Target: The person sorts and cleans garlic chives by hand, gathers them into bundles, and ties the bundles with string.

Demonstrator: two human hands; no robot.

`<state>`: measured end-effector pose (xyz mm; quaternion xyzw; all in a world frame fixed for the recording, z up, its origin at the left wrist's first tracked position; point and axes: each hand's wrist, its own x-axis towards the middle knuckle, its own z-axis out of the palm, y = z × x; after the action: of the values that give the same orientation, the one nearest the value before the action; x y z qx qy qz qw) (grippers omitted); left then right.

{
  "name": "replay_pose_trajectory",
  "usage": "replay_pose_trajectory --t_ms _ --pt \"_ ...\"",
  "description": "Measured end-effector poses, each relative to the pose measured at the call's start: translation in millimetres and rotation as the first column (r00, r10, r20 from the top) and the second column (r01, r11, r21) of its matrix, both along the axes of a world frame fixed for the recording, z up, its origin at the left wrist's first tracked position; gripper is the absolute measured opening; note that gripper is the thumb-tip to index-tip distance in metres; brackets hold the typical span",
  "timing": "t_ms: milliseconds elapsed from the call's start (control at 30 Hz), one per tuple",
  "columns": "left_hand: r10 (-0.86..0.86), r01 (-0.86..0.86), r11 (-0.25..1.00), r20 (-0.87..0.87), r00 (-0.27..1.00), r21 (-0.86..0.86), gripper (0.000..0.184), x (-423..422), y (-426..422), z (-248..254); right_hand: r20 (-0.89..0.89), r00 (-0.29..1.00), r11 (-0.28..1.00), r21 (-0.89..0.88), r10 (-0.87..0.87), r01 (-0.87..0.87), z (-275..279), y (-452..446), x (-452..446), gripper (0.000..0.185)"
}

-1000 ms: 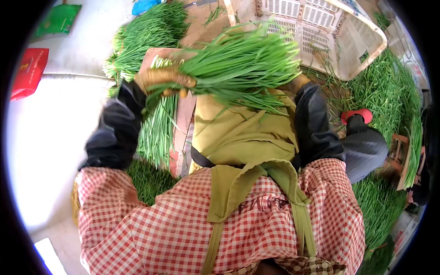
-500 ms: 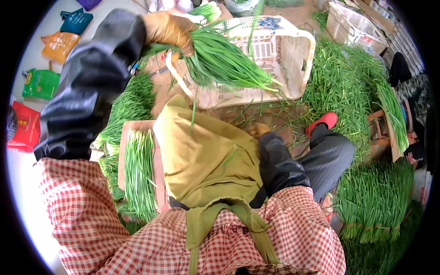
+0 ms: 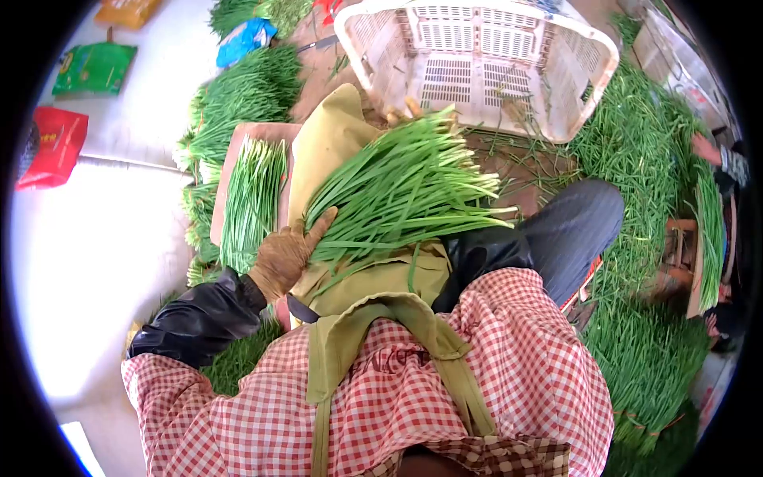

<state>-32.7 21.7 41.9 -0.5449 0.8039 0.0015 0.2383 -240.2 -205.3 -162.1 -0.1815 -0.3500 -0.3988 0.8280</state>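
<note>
A loose bunch of long green chives (image 3: 397, 187) lies across my lap over the olive apron (image 3: 330, 131), pale stem ends to the right. At its left, leafy end, my gloved left hand (image 3: 282, 258) grips it, one finger stretched over the leaves. My right hand (image 3: 409, 111) is mostly hidden behind the far side of the bunch; only gloved fingertips show, curled against it. Beside my left knee, a neat bundle of chives (image 3: 253, 203) rests on a brown board (image 3: 234, 155).
A white plastic crate (image 3: 477, 60) stands ahead, tilted toward me, with scraps inside. Heaped loose chives (image 3: 636, 167) lie right, standing bundles (image 3: 648, 366) nearer. More bundles (image 3: 246, 91) line the left. A blade (image 3: 318, 44) lies beside the crate. Another person's hand (image 3: 706, 149) is at far right.
My left hand has brought the bunch down from above the crate onto my lap. My right hand has moved from beside the apron to the bunch. The view has shifted.
</note>
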Motion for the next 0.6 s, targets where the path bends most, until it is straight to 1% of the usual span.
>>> replay_pose_trajectory --t_ms 67,100,133,167,200,233,267,300,333,367,400,433,467,500,533,600 --pt "0.033 -0.031 0.998 -0.037 0.999 0.046 0.094 -4.5 1.2 4.2 -0.003 1.000 0.999 0.020 0.029 -0.029 7.1 -4.1 -4.2 0.083" --pt "0.070 -0.064 0.995 -0.074 0.995 0.081 0.095 -7.6 0.7 10.8 -0.011 0.999 0.998 0.042 0.050 -0.050 11.6 -6.6 -8.7 0.084" --pt "0.067 -0.060 0.995 -0.083 0.994 0.085 0.095 -10.5 -2.5 24.7 -0.014 0.996 0.993 0.081 0.084 -0.082 18.9 -8.0 -15.2 0.085" --pt "0.102 -0.066 0.971 -0.144 0.984 0.231 0.095 -13.3 -7.8 42.8 -0.061 0.995 0.995 0.052 0.084 -0.080 25.3 -7.9 -21.7 0.084" --pt "0.140 -0.059 0.926 -0.196 0.971 0.373 0.095 -15.6 -14.9 62.3 -0.069 0.995 0.996 0.054 0.074 -0.071 30.3 -7.3 -26.6 0.084" --pt "0.173 -0.099 0.832 -0.087 0.981 0.546 0.095 -17.0 -17.2 91.5 -0.076 0.994 0.996 0.049 0.077 -0.073 44.2 1.7 -30.5 0.084" --pt "0.160 0.000 0.777 -0.196 0.967 0.629 0.085 -4.8 -33.7 101.8 -0.089 0.993 0.996 0.060 0.076 -0.071 48.1 2.2 -34.9 0.083" --pt "0.328 -0.124 0.677 -0.146 0.933 0.726 0.069 -10.5 -55.7 128.9 -0.097 0.993 0.996 0.068 0.069 -0.063 51.5 1.5 -39.4 0.083" --pt "0.529 -0.237 0.645 -0.201 0.824 0.726 0.055 -11.6 -72.3 146.8 -0.097 0.992 0.997 0.028 0.074 -0.072 54.0 -0.8 -44.2 0.083" --pt "0.683 -0.279 0.641 -0.365 0.633 0.715 0.049 -12.6 -86.3 159.4 -0.098 0.992 0.997 -0.013 0.080 -0.082 58.0 -2.9 -48.8 0.083" --pt "0.568 -0.186 0.803 -0.631 0.529 0.567 0.043 -7.0 -103.2 146.4 -0.100 0.992 0.994 -0.058 0.082 -0.088 71.3 -3.0 -53.7 0.084" --pt "0.424 -0.197 0.901 -0.690 0.587 0.386 0.044 -7.5 -122.0 141.8 -0.178 0.981 0.992 0.114 0.078 -0.058 83.0 5.7 -61.5 0.072" --pt "0.371 -0.194 0.924 -0.652 0.661 0.329 0.051 -22.9 -138.7 139.9 -0.247 0.968 0.984 0.180 0.053 -0.008 93.5 12.9 -68.0 0.066" --pt "0.339 -0.019 0.922 -0.780 0.527 0.388 0.054 -15.9 -158.4 111.8 -0.301 0.953 0.980 0.193 0.022 0.039 98.7 15.3 -73.2 0.061" --pt "0.325 0.165 0.899 -0.871 0.367 0.405 0.057 -9.3 -170.6 72.7 -0.352 0.936 0.977 0.191 -0.019 0.092 102.5 18.0 -78.3 0.056" --pt "0.637 0.105 0.736 -0.737 0.227 0.669 0.060 -29.5 -172.0 28.8 -0.462 0.882 0.961 0.190 -0.095 0.203 104.9 18.8 -89.6 0.046"
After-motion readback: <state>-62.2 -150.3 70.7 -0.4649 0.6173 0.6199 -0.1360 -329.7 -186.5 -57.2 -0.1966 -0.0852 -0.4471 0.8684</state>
